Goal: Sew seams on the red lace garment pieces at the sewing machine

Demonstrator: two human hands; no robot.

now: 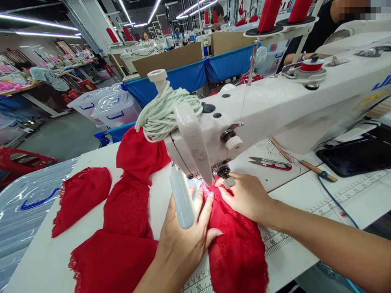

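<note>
A white sewing machine [275,106] stands across the white table [351,199], with a coil of white cord [165,112] on its head. Red lace fabric [238,248] lies under the needle area. My left hand [186,232] lies flat on the fabric's left edge with fingers stretched out, just behind the machine's white lamp [182,199]. My right hand [244,195] presses the fabric close to the presser foot, fingers bent and pinching the lace edge.
More red lace pieces [82,195] lie on the table's left. Red thread snips [270,163] and a wooden-handled tool [308,165] lie behind my right hand. A dark tray [354,156] sits at right. Clear lidded bins [110,108] and other workers fill the background.
</note>
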